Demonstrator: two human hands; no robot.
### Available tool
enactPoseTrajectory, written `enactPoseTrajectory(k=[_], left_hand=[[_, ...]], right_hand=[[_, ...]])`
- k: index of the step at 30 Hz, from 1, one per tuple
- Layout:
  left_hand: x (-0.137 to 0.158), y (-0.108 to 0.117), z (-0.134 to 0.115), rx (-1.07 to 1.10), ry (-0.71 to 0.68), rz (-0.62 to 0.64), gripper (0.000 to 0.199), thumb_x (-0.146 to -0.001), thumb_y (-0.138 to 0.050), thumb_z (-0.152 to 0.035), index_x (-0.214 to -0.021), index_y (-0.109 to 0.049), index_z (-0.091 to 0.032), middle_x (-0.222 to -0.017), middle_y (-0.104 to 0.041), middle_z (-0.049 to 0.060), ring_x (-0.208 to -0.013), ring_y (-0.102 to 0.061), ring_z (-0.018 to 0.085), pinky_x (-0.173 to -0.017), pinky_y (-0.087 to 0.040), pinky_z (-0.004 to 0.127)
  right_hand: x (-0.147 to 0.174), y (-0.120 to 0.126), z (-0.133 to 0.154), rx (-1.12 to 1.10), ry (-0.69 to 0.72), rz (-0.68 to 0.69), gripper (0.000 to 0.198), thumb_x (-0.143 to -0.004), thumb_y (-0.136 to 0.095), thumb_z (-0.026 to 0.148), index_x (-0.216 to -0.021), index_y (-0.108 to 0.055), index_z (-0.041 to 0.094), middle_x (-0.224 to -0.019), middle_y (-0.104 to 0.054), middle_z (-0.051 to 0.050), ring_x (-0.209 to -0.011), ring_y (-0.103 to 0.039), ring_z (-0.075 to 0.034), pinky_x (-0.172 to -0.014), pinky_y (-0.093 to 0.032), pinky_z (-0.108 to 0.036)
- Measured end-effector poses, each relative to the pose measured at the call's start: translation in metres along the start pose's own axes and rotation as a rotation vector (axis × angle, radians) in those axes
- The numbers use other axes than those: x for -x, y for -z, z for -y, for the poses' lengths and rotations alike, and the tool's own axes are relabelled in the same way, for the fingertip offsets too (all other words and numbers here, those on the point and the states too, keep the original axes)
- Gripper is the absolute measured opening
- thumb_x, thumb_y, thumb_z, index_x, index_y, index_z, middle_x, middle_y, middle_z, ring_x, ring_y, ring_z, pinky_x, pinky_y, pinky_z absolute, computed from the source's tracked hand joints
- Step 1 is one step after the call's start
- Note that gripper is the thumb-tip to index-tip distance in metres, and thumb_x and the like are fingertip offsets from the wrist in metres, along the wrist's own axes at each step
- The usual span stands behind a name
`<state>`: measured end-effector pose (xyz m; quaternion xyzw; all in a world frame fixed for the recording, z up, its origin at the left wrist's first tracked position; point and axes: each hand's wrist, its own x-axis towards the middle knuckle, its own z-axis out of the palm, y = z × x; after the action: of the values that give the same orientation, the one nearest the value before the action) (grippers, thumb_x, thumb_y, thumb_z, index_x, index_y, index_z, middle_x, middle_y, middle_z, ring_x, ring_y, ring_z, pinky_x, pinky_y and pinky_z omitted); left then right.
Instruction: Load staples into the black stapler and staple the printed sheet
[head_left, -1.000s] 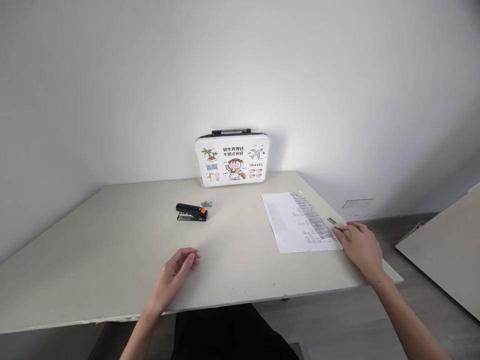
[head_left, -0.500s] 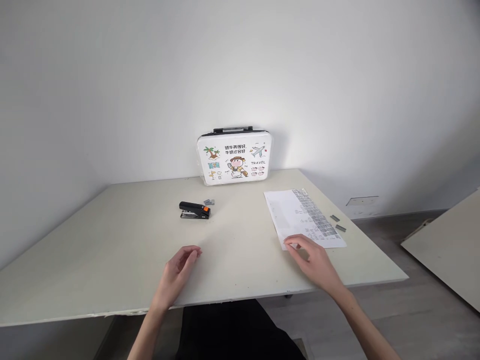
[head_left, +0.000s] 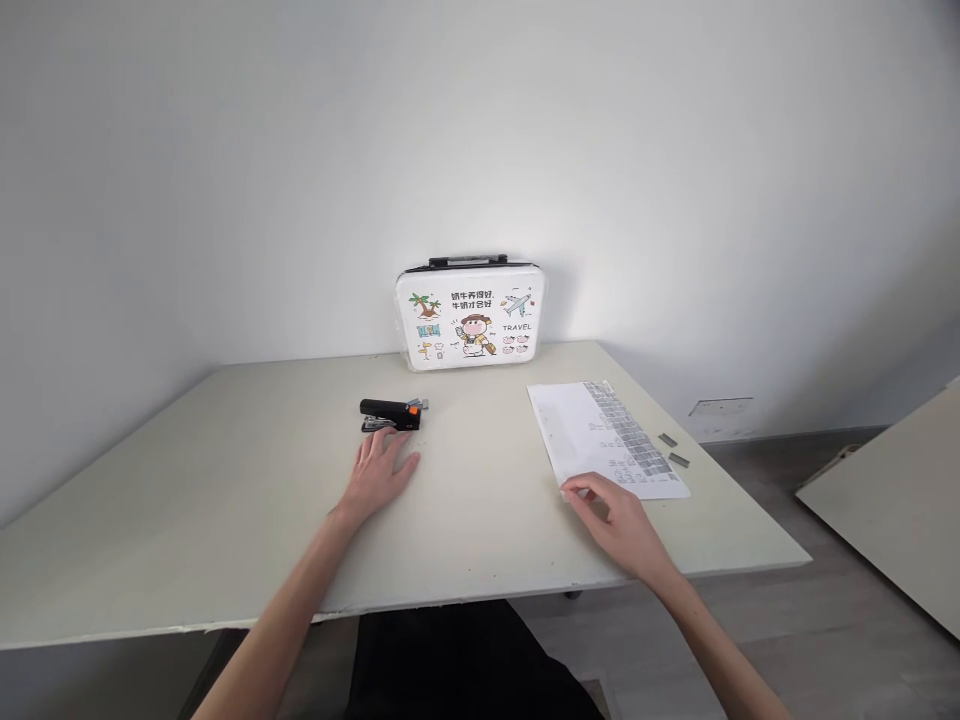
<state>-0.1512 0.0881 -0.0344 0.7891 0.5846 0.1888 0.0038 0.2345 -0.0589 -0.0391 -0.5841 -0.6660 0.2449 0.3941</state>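
Observation:
My left hand (head_left: 379, 472) reaches forward over the table with its fingers extended and slightly apart. Its fingertips are at the near side of a black stapler (head_left: 388, 411) with an orange patch; whether they touch it I cannot tell. Partly behind the stapler lie small silver staple strips (head_left: 421, 403). My right hand (head_left: 613, 520) is curled, thumb and fingertips together, at the near left corner of a white printed sheet (head_left: 559, 420). The sheet lies flat, with grey strips along its right part. Anything between those fingertips is hidden.
A white cartoon-printed case (head_left: 471, 318) with a black handle stands against the wall at the table's back. Two small grey staple strips (head_left: 673, 450) lie right of the sheet. The pale table (head_left: 225, 520) ends at a chipped front edge. A pale panel (head_left: 892, 490) is at far right.
My left hand has moved forward to the stapler, and its fingers have gone from curled to extended. My right hand has barely shifted, staying curled by the sheet's corner.

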Motion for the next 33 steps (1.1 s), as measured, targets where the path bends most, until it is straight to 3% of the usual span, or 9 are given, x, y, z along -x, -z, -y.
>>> enactPoseTrajectory(k=[5, 8, 13, 17, 20, 33], left_hand=[[-0.013, 0.000, 0.004, -0.003, 0.023, 0.016, 0.056, -0.099, -0.044, -0.058, -0.144, -0.057, -0.028, -0.149, -0.048, 0.012, -0.138, -0.044, 0.036, -0.116, -0.036, 0.055], [-0.010, -0.001, 0.002, -0.008, 0.004, 0.022, 0.055, -0.100, -0.042, -0.055, -0.143, -0.058, -0.025, -0.152, -0.049, 0.012, -0.141, -0.043, 0.035, -0.119, -0.033, 0.055], [0.035, -0.001, -0.011, -0.030, -0.118, 0.031, 0.052, -0.104, -0.038, -0.048, -0.148, -0.053, -0.024, -0.161, -0.045, 0.009, -0.151, -0.035, 0.031, -0.125, -0.024, 0.055], [0.080, 0.007, -0.022, -0.024, -0.174, 0.031, 0.053, -0.105, -0.040, -0.049, -0.154, -0.047, -0.028, -0.165, -0.040, 0.004, -0.154, -0.032, 0.028, -0.126, -0.024, 0.053], [0.098, 0.014, -0.026, 0.013, -0.161, 0.007, 0.053, -0.104, -0.044, -0.048, -0.154, -0.047, -0.031, -0.163, -0.042, 0.002, -0.153, -0.033, 0.029, -0.126, -0.027, 0.054], [0.102, 0.020, -0.032, 0.041, -0.114, -0.007, 0.051, -0.103, -0.048, -0.049, -0.151, -0.052, -0.031, -0.162, -0.044, 0.001, -0.152, -0.036, 0.028, -0.125, -0.031, 0.054]], right_hand=[[0.001, 0.001, 0.005, -0.011, -0.012, 0.005, 0.034, -0.102, -0.048, 0.055, -0.101, -0.068, 0.028, -0.109, -0.073, -0.007, -0.092, -0.065, -0.024, -0.056, -0.044, -0.028], [0.003, 0.002, 0.010, -0.051, -0.024, 0.049, 0.037, -0.102, -0.048, 0.057, -0.098, -0.069, 0.027, -0.103, -0.074, -0.007, -0.080, -0.063, -0.021, -0.056, -0.044, -0.029], [0.004, 0.001, 0.022, -0.117, -0.022, 0.225, 0.039, -0.101, -0.049, 0.057, -0.091, -0.069, 0.025, -0.073, -0.069, -0.001, -0.060, -0.055, -0.017, -0.056, -0.043, -0.029], [0.004, 0.000, 0.025, -0.139, -0.017, 0.261, 0.038, -0.101, -0.050, 0.055, -0.086, -0.067, 0.024, -0.073, -0.070, -0.001, -0.059, -0.054, -0.016, -0.055, -0.041, -0.028], [0.005, -0.001, 0.024, -0.144, -0.027, 0.253, 0.037, -0.101, -0.051, 0.053, -0.085, -0.067, 0.024, -0.071, -0.070, -0.001, -0.060, -0.055, -0.016, -0.055, -0.041, -0.028], [0.007, -0.004, 0.018, -0.103, -0.015, 0.193, 0.043, -0.101, -0.048, 0.060, -0.085, -0.065, 0.024, -0.072, -0.069, -0.001, -0.062, -0.057, -0.018, -0.055, -0.042, -0.028]])
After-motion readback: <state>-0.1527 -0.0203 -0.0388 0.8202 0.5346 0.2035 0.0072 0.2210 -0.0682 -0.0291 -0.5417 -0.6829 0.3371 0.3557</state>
